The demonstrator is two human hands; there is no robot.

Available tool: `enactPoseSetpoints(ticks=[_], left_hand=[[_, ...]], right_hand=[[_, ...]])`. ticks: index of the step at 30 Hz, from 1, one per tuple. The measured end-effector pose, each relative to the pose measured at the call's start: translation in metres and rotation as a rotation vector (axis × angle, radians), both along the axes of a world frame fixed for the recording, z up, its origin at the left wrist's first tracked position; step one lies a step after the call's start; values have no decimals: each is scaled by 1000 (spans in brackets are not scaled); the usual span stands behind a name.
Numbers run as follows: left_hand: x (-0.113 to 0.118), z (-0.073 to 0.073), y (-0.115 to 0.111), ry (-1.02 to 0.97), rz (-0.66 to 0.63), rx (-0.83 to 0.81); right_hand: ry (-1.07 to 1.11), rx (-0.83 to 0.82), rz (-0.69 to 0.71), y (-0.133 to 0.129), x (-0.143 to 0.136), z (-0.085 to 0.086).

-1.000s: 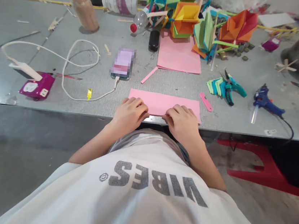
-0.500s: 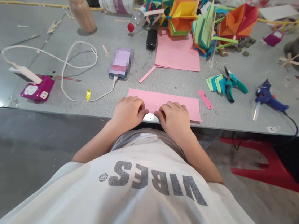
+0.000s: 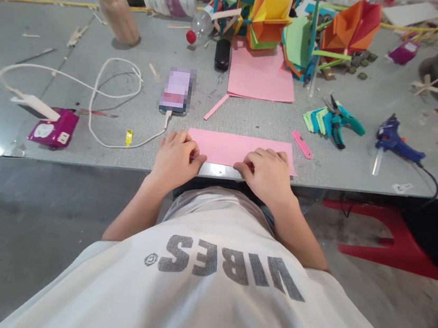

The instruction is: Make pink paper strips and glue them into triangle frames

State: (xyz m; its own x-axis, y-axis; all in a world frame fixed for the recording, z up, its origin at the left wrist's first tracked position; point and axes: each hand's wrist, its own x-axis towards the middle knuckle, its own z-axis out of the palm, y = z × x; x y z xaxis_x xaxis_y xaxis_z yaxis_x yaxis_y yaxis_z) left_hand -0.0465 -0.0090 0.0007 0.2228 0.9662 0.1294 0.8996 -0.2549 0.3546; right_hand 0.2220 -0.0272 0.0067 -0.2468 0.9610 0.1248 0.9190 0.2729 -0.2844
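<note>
A long pink paper strip (image 3: 223,148) lies along the table's front edge. My left hand (image 3: 175,158) is at its left end, fingers curled, with thumb and fingertips on the near edge of the paper. Toward the right end, my right hand (image 3: 268,172) is bent over the strip, its thumb and curled fingers pinching the same near edge. Beyond the strip are a stack of pink sheets (image 3: 259,76) and a narrow pink slip (image 3: 216,107). A pink cutter (image 3: 302,144) lies just right of the strip.
A phone (image 3: 177,90) with a white cable and a purple adapter (image 3: 53,128) are at left. To the right are teal pliers (image 3: 339,123), folded paper pieces (image 3: 317,120) and a blue glue gun (image 3: 400,139). Colourful paper shapes (image 3: 269,18) and a bottle (image 3: 201,28) stand behind.
My hands have moved apart along the near edge of the pink strip, the left one to the left and the right one to the right.
</note>
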Motion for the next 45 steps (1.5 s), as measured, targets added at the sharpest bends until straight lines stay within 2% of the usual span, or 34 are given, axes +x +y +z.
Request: enactPoseSetpoints(ticks=[11,19,45], left_hand=[[-19,-2,-5,-14,68,20],[-20,-3,-8,-36,69,16],[-29,-6,-8,-63,76,-3]], right_hand=[[-18,6,-10,1,16,-2],[-28,15,-18,-2,22,-1],[12,70,-178,-19,109,-13]])
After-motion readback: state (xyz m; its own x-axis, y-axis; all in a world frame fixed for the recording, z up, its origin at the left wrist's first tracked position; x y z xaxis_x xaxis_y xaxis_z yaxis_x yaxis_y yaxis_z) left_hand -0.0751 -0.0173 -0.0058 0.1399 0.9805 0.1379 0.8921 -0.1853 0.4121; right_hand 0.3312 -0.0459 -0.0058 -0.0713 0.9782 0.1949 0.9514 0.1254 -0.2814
